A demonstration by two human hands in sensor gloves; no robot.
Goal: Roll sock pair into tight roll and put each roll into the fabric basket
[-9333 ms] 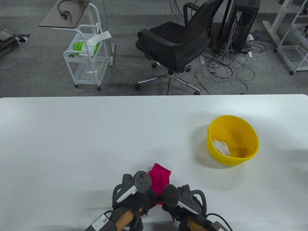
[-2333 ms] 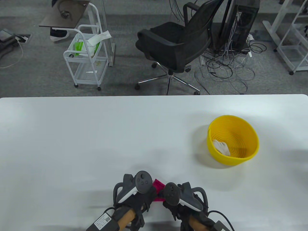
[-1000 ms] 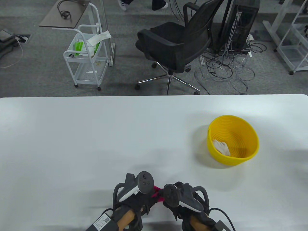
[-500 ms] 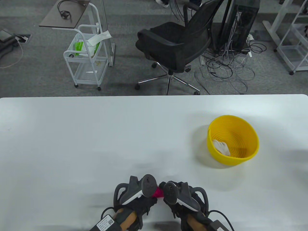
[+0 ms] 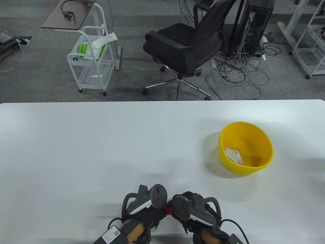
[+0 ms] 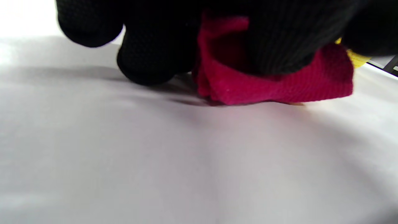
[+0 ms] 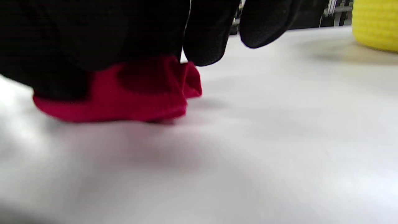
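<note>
A magenta sock roll (image 5: 167,210) lies on the white table (image 5: 101,142) near its front edge, almost wholly hidden under both hands. My left hand (image 5: 149,212) grips its left end, fingers curled over the fabric (image 6: 273,84). My right hand (image 5: 188,212) grips the other end of the sock roll (image 7: 124,96); two fingers (image 7: 208,34) stick out past it. The yellow basket (image 5: 264,162) stands to the right, farther back, with a white sock roll (image 5: 234,155) inside. The basket's wall (image 7: 376,25) shows in the right wrist view.
Beyond the table's far edge stand a black office chair (image 5: 185,48), a white wire cart (image 5: 91,63) and a tangle of cables (image 5: 238,71) on the grey floor.
The magenta sock lay partly flat ahead of my hands at first. It has since been rolled up toward me, and now only a sliver shows between the two hands.
</note>
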